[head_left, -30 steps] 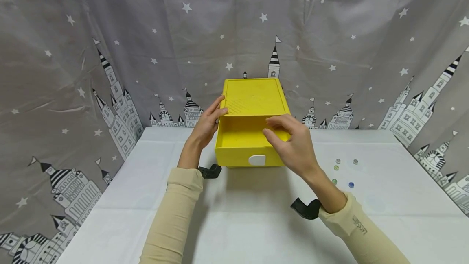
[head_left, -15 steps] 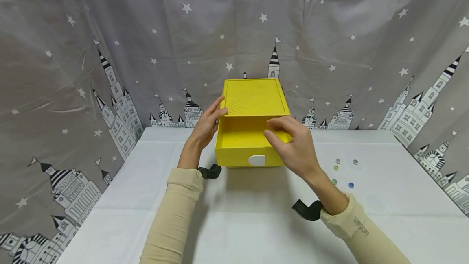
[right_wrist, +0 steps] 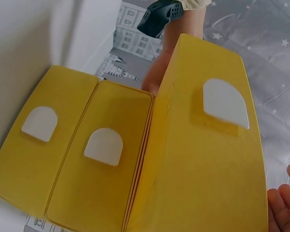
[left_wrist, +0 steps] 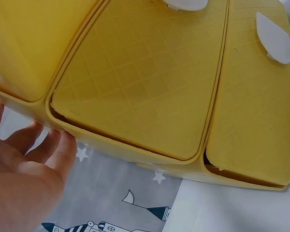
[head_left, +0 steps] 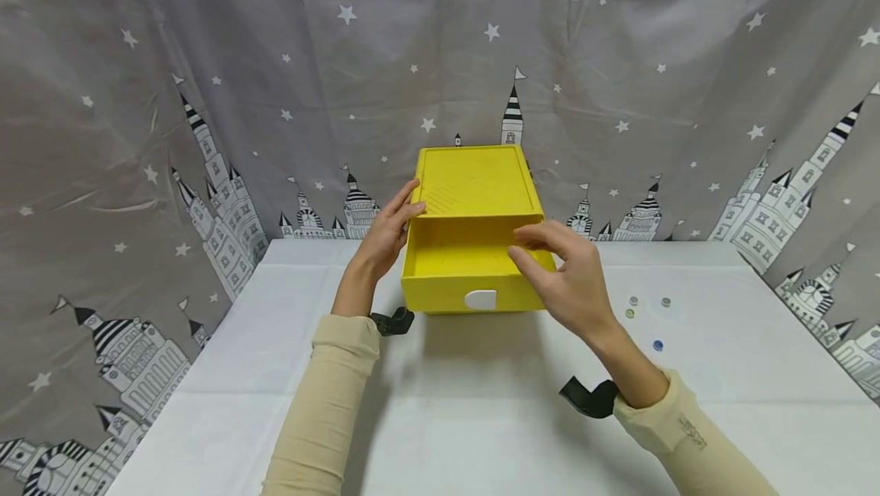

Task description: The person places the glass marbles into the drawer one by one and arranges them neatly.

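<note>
A yellow drawer cabinet (head_left: 477, 179) stands on the table, its top drawer (head_left: 440, 293) pulled out. No item shows in the visible part of that drawer. My left hand (head_left: 383, 240) rests on the cabinet's left side, fingers extended; in the left wrist view its fingertips touch the casing edge. Over the drawer's right edge hovers my right hand (head_left: 571, 274), thumb and fingers bent and apart, with nothing visible between them. Only a few right fingers (right_wrist: 282, 208) show in the right wrist view, beside the drawer front. Lower drawers with white tabs (right_wrist: 104, 146) are closed.
Several small round glassy pieces (head_left: 658, 345), clear, green and blue, lie on the white tablecloth (head_left: 474, 419) right of the cabinet. A grey curtain (head_left: 385, 60) with stars and castles hangs behind. Black straps (head_left: 590, 397) are on both wrists.
My right hand has shifted slightly right and down along the drawer, and its forearm now covers one green piece. The left hand and the cabinet stay in place.
</note>
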`<state>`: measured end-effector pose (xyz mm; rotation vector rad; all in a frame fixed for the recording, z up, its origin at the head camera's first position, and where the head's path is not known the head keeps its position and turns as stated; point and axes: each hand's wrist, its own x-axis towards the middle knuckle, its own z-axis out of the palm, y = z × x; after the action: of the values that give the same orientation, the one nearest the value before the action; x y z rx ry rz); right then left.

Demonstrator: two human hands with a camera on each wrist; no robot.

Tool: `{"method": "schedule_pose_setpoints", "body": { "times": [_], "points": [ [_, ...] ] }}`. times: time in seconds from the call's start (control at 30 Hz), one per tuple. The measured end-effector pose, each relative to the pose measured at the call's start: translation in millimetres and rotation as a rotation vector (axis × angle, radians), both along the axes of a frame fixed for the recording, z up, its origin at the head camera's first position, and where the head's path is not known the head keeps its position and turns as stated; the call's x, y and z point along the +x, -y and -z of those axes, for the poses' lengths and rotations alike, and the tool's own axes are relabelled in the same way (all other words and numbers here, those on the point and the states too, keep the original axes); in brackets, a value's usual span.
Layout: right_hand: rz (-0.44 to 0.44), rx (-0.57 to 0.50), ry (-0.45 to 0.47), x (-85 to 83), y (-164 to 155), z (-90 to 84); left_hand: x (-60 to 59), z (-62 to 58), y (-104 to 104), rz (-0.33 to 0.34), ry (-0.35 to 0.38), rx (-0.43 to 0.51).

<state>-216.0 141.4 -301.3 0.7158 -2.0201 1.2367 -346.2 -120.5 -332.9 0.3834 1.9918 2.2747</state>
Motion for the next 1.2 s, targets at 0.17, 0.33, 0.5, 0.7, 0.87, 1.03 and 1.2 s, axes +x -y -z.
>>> {"method": "schedule_pose_setpoints", "body": {
  "times": [0.17,0.33,0.5,0.7,0.87,1.03,1.2],
  "points": [
    [0.05,-0.008,0.014,1.8,-11,3.9,1.1,0.2,0,-0.004,0.004,0.006],
    [0.062,-0.017,0.02,3.8,-22,7.9,1.8,0.2,-2,0.003,-0.011,0.013],
    [0.086,-0.021,0.035,7.9,-32,11.9,1.8,0.6,-4,0.011,-0.01,0.014],
    [0.12,-0.02,0.06,11.0,-41,14.6,2.5,0.6,-2,0.009,-0.016,0.01],
    [0.135,-0.024,0.078,12.3,-46,15.9,3.5,0.8,-2,0.007,-0.015,0.019],
    [0.143,-0.022,0.09,14.7,-51,20.4,3.6,0.3,-3,0.016,-0.003,0.03],
    [0.16,-0.011,0.112,16.6,-59,26.4,4.3,-1.1,-4,0.026,-0.022,0.042]
  ]
}}
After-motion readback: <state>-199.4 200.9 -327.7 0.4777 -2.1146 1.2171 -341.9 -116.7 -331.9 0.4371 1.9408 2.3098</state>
